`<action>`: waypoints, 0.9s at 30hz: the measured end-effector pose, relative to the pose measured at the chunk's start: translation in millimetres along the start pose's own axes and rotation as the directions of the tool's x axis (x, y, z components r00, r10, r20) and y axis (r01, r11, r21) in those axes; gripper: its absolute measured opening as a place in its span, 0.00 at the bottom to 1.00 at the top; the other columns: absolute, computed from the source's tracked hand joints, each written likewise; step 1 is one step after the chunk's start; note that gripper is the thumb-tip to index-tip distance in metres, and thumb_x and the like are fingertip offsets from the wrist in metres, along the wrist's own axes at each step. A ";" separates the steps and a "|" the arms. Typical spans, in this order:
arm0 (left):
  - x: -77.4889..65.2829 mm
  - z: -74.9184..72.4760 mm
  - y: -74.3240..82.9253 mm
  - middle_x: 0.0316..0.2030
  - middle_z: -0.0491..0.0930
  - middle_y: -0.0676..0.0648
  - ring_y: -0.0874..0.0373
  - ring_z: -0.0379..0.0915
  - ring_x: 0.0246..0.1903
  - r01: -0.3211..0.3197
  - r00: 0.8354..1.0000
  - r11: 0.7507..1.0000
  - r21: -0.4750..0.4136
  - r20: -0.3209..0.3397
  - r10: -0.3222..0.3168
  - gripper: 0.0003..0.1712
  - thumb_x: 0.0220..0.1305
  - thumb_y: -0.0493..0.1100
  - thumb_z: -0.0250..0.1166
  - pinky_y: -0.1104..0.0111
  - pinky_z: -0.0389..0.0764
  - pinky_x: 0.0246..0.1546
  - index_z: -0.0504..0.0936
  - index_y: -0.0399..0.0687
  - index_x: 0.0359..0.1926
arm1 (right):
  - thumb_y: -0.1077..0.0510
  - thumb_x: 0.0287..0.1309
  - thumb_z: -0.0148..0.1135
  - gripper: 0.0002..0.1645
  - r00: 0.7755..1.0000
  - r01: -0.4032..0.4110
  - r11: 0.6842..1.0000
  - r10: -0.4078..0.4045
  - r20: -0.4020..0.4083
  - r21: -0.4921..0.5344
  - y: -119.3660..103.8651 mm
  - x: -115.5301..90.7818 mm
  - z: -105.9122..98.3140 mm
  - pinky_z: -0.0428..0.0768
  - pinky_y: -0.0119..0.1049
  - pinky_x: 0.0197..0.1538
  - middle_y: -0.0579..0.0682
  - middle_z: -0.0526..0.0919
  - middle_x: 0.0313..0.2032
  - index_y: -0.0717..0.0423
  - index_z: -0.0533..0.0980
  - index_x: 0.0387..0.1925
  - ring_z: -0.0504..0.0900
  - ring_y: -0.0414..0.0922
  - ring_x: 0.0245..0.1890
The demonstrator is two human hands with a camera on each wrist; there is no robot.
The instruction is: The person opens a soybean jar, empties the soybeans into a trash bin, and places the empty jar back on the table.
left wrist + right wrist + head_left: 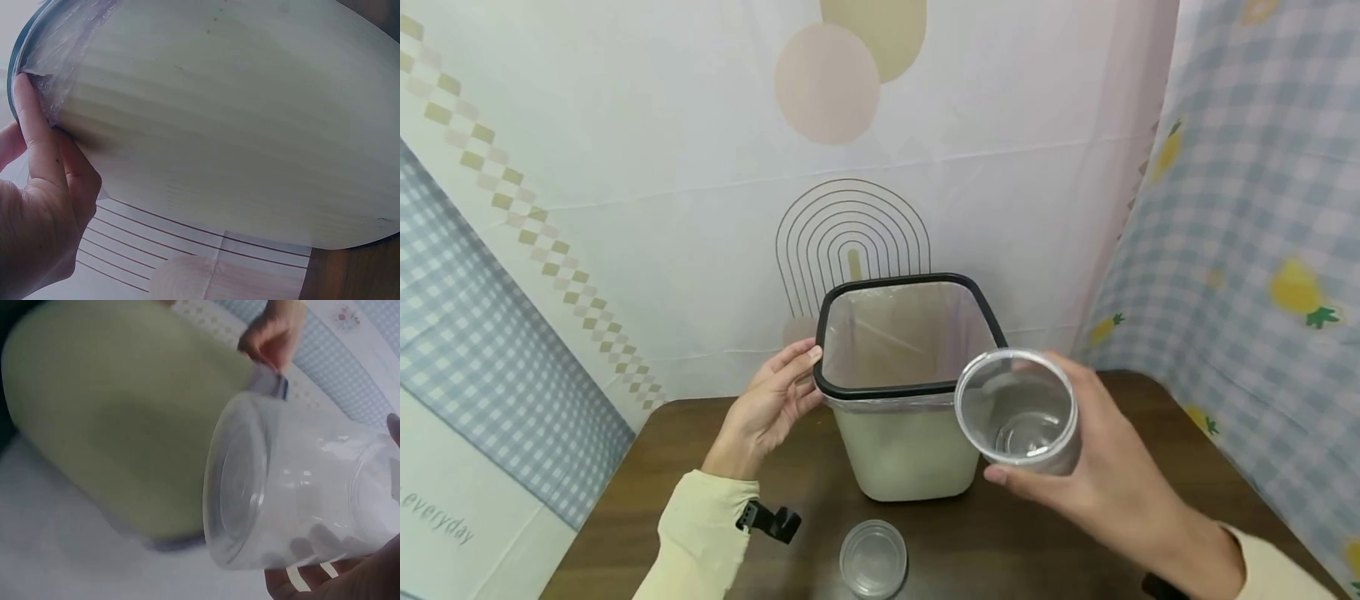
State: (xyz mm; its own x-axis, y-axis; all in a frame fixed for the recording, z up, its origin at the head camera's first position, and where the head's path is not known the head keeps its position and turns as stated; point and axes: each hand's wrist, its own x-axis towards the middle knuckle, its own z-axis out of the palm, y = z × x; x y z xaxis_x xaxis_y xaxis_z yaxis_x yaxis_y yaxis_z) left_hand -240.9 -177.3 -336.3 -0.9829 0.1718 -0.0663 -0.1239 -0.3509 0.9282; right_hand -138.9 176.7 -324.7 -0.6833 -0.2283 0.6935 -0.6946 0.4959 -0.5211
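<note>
A light green trash bin [910,458] with a black rim stands on the table, lined with a thin clear bag [69,62] that folds over its edge. My left hand [775,404] pinches the bin's rim at its left side, the thumb along the black edge. In my right hand [1108,458] is a clear plastic jar [1030,429], gripped round its side in front of the bin's right corner. The jar's mouth is uncovered and faces up toward the head camera; no contents show inside. Its round base [237,484] faces the bin in the right wrist view.
A round clear lid [872,560] lies on the dark wooden table [805,475] in front of the bin. Patterned cloth [700,250] hangs behind the table and along both sides. A black strap mount [767,518] juts from the left wrist.
</note>
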 end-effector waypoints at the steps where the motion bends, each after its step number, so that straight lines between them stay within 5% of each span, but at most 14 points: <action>1: 0.1 0.1 -0.3 0.39 0.81 0.52 0.63 0.81 0.32 -0.001 1.000 1.000 0.004 0.000 0.001 0.20 0.82 0.39 0.56 0.77 0.86 0.34 0.66 0.42 0.68 | 0.57 0.27 0.95 0.69 1.000 -0.030 0.999 0.030 0.005 0.020 2.5 -7.7 5.6 0.70 0.20 0.62 0.47 0.78 0.63 0.50 0.66 0.74 0.77 0.40 0.58; 7: -1.3 -1.2 -3.2 0.40 0.81 0.52 0.63 0.81 0.33 0.015 1.000 1.000 0.010 -0.016 -0.015 0.25 0.82 0.38 0.55 0.76 0.86 0.34 0.62 0.40 0.73 | 0.54 0.33 0.93 0.65 0.986 -0.164 0.980 0.158 0.052 0.115 23.7 -48.5 43.3 0.75 0.20 0.55 0.46 0.82 0.57 0.45 0.65 0.73 0.83 0.41 0.51; 15: 4.1 3.6 -2.2 0.43 0.80 0.51 0.62 0.81 0.36 0.004 1.000 1.000 0.016 -0.002 -0.003 0.29 0.82 0.39 0.56 0.76 0.86 0.37 0.60 0.39 0.77 | 0.50 0.36 0.93 0.61 0.958 -0.277 0.953 0.265 0.109 0.124 56.3 -90.1 89.6 0.83 0.35 0.51 0.47 0.82 0.57 0.50 0.65 0.70 0.84 0.42 0.48; 27: 2.6 0.9 0.2 0.39 0.81 0.52 0.63 0.80 0.33 0.006 1.000 1.000 -0.010 -0.017 -0.006 0.20 0.82 0.39 0.56 0.76 0.85 0.33 0.66 0.43 0.68 | 0.46 0.36 0.92 0.60 0.946 -0.310 0.939 0.288 0.149 0.148 70.9 -104.7 120.9 0.83 0.37 0.52 0.49 0.81 0.57 0.55 0.65 0.67 0.83 0.45 0.50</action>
State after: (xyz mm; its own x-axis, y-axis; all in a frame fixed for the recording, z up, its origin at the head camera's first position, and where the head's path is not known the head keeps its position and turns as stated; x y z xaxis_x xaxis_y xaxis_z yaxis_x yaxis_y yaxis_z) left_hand -243.4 -176.1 -335.9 -0.9844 0.1579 -0.0779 -0.1308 -0.3595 0.9240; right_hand -143.8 134.5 -494.4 -0.8800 -0.1979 0.4317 -0.4743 0.4122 -0.7779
